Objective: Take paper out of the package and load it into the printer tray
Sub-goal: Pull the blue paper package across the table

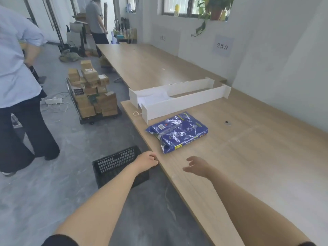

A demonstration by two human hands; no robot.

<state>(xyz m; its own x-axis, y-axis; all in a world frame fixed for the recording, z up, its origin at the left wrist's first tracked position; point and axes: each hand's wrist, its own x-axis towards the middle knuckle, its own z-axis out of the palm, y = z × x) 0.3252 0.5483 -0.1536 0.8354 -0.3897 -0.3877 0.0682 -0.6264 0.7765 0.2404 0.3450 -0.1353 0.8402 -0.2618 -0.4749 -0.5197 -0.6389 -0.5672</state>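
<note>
A blue plastic-wrapped paper package (177, 132) lies flat on the wooden table (248, 157), near its left edge. Behind it stands a long white open tray (179, 102) made of board walls, with white sheets (154, 98) lying at its left end. My left hand (146, 161) is at the table's left edge, just below the package, fingers curled with nothing visibly in them. My right hand (197, 166) hovers over the table to the right of it, fingers spread, holding nothing. Both hands are short of the package.
A black plastic crate (113, 162) sits on the floor beside the table edge. A cart stacked with cardboard boxes (92, 93) stands farther left. Two people (19, 82) stand on the floor, one near and one far. A second table (150, 63) continues behind the tray.
</note>
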